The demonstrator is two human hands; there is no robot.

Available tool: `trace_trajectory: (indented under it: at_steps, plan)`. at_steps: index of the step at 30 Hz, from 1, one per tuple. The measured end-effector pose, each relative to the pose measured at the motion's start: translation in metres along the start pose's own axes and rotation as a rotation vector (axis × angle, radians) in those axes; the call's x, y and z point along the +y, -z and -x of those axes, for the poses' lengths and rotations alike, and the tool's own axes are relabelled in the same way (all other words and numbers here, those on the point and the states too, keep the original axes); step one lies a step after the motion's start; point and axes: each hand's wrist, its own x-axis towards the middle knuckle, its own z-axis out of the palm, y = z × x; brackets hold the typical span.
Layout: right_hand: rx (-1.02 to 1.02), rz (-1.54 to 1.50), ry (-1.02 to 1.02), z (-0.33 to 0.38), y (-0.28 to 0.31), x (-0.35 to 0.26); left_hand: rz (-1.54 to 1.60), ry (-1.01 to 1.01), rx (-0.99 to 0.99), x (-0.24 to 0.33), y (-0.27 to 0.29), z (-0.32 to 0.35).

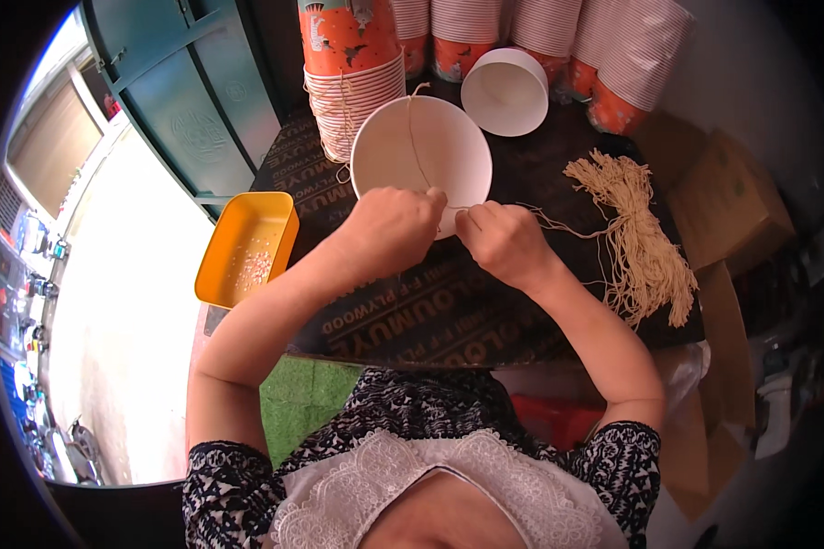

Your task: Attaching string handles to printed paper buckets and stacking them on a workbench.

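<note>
A white paper bucket (462, 156) lies with its open mouth toward me at the middle of the table. A thin beige string (416, 137) crosses its mouth from the far rim down to my hands. At the near rim, my left hand (395, 231) is closed in a pinch on the string. Just to its right, my right hand (505, 242) also pinches the string, fingers pressed together. A short stretch of string spans the small gap between both hands. Strands trail from beside my right hand toward a thick bundle of beige strings (645, 238); their exact path is unclear.
Nested orange-and-white buckets (355, 101) with strings stand at the back left. Several more stacks (636, 55) line the back, beside a second white bucket (505, 93). A yellow tray (218, 261) with small bits sits left; cardboard boxes (732, 201) stand right of the black plywood tabletop (412, 320).
</note>
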Motion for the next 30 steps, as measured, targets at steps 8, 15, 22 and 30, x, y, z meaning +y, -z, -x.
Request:
trace_trajectory:
  at_steps: [8, 15, 22, 30]
  plan:
    - [-0.311, -0.050, -0.070, 0.027, -0.038, 0.001, 0.112, 0.076, -0.174, -0.002, -0.047, -0.002]
    - [-0.440, -0.137, -0.121, 0.020, -0.048, 0.013, 0.441, 0.244, 0.017, -0.023, -0.080, -0.014]
    - [-0.373, -0.247, -0.131, 0.018, -0.063, 0.029, 0.879, 0.407, -0.016, -0.039, -0.085, -0.031]
    - [-0.255, -0.389, -0.253, 0.027, -0.071, 0.028, 0.828, 0.607, -0.138, -0.040, -0.090, -0.043]
